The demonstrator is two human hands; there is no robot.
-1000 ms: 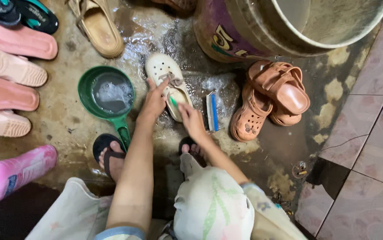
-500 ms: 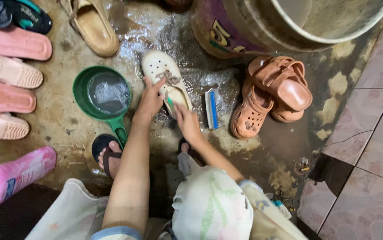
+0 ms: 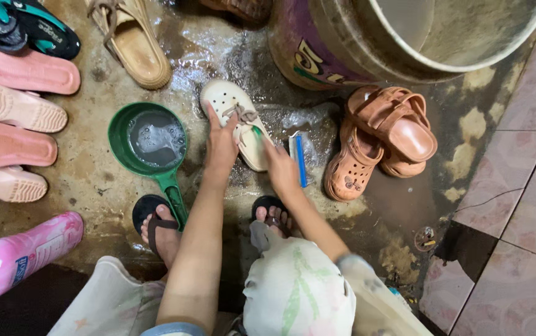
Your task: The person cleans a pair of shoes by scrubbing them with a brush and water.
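Observation:
A white perforated clog [image 3: 229,101] with a brown bow lies on the wet concrete floor. My left hand [image 3: 220,148] presses on its left side and holds it steady. My right hand [image 3: 281,167] grips a small green-handled brush [image 3: 257,132] whose tip rests on the clog's heel end. A blue and white scrubbing brush [image 3: 297,158] lies on the floor just right of my right hand. A green dipper [image 3: 148,144] with soapy water stands left of the clog.
A pair of brown clogs [image 3: 381,140] is stacked at the right, a big purple tub [image 3: 342,43] behind them. Pink slippers [image 3: 10,130] line the left edge, a tan sandal [image 3: 132,45] at the top. A pink bottle [image 3: 23,250] lies lower left. Tiles at the right.
My right hand with the small brush has shifted a little right and back along the clog's heel. My left hand stays on the clog.

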